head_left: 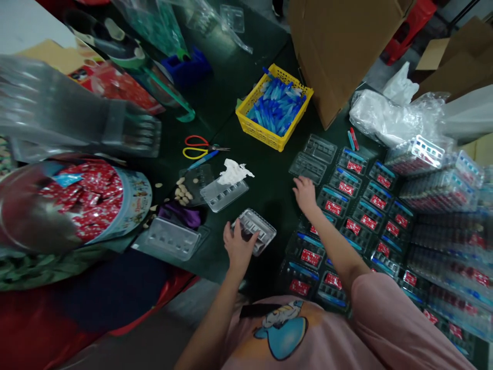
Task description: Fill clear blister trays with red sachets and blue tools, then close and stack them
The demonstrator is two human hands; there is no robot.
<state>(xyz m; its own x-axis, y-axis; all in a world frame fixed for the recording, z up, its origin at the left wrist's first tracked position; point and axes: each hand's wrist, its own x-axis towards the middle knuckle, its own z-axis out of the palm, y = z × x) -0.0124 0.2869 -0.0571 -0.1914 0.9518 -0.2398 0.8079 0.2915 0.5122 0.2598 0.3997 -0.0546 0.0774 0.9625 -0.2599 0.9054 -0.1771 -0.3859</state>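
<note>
My left hand [239,245] grips the left side of a small stack of clear plastic blister trays [262,227] on the dark table, thumb and fingers apart around it. Farther right, my right hand [305,194] has its fingers stretched out at the near edge of an opened clear blister tray [308,167], and nothing shows in it. Beyond that tray lies its other clear half [321,148]. Beside my right forearm, rows of opened trays hold red packets [333,207] and blue pens [343,172].
A yellow basket [246,128] of blue pens stands beyond my hands, near a cardboard box [339,46]. Scissors [198,148], crumpled tissue [233,172] and peanuts [183,192] lie left. A tub [134,205] holds red packets. Filled trays [439,190] are stacked right.
</note>
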